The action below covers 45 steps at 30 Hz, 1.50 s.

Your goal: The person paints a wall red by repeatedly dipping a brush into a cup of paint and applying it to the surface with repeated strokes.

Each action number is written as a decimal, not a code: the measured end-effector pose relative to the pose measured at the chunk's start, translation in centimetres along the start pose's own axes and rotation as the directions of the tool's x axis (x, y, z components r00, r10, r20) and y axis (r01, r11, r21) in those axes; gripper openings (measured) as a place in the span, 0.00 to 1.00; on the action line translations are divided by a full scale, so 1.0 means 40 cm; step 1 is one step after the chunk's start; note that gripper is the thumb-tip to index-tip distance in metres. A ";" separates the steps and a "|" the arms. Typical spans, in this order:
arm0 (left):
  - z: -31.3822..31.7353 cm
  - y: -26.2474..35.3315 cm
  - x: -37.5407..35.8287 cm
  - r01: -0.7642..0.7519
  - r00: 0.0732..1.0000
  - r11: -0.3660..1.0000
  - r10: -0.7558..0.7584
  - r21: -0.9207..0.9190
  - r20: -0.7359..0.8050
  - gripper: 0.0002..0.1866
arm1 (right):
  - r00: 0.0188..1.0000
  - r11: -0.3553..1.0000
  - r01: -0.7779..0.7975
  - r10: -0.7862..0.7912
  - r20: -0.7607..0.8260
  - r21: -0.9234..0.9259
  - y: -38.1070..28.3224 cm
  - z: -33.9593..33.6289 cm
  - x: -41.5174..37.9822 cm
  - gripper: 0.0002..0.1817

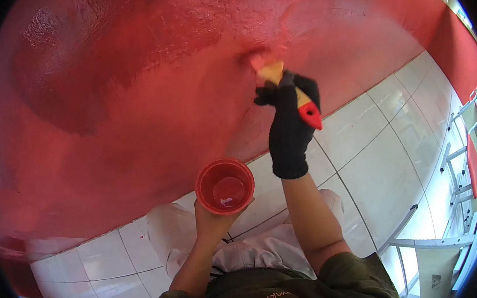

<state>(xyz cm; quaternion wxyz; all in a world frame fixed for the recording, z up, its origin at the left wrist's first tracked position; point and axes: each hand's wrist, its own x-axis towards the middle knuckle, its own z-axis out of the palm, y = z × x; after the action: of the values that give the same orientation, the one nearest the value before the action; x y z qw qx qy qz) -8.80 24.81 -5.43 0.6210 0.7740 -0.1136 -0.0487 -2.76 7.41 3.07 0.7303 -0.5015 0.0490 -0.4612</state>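
Observation:
My right hand point(291, 123), in a black knitted glove, is closed around the handle of a paintbrush point(270, 72). The handle is yellowish with a red end, and the bristles touch the red wall point(173, 98), slightly blurred. Lower down, my bare left hand point(217, 220) holds a red cup point(224, 186) from below and the side. A little red paint shows at the bottom of the cup, with a pale glint on it. Most of the left fingers are hidden under the cup. Darker, glossy patches cover the upper part of the wall.
White floor tiles point(355, 134) meet the foot of the wall. At the right stand metal-framed chairs or racks point(436, 241), one with a red panel point(473, 165). My legs in light trousers point(252, 254) are folded close to the wall.

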 end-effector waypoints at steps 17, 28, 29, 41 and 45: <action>0.007 0.014 0.008 -0.068 0.998 0.998 0.068 0.004 0.000 0.34 | 0.992 0.994 -0.101 0.098 -0.086 -0.035 0.110 -0.136 -0.111 0.14; 0.020 0.026 -0.003 -0.101 0.995 0.995 0.101 0.007 0.013 0.33 | 0.996 0.999 0.052 -0.051 -0.075 0.016 -0.053 -0.068 0.106 0.14; 0.018 0.020 -0.004 -0.052 0.998 0.998 0.053 -0.020 0.037 0.33 | 0.989 0.990 0.136 -0.133 -0.070 0.045 -0.081 -0.053 0.127 0.14; 0.006 0.028 -0.006 -0.096 0.995 0.994 0.098 -0.046 0.028 0.30 | 0.986 0.998 0.012 -0.001 -0.166 0.063 -0.008 -0.130 0.066 0.14; 0.009 0.013 -0.009 -0.056 0.997 0.998 0.055 0.016 0.050 0.30 | 0.977 0.982 0.160 -0.144 -0.157 0.100 -0.071 -0.079 0.105 0.16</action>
<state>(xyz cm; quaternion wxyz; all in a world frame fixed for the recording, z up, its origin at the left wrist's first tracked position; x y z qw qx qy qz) -9.30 24.47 -5.04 0.6123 0.7745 -0.1510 -0.0497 -3.82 2.00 5.38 0.7142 -0.4262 0.0389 -0.5539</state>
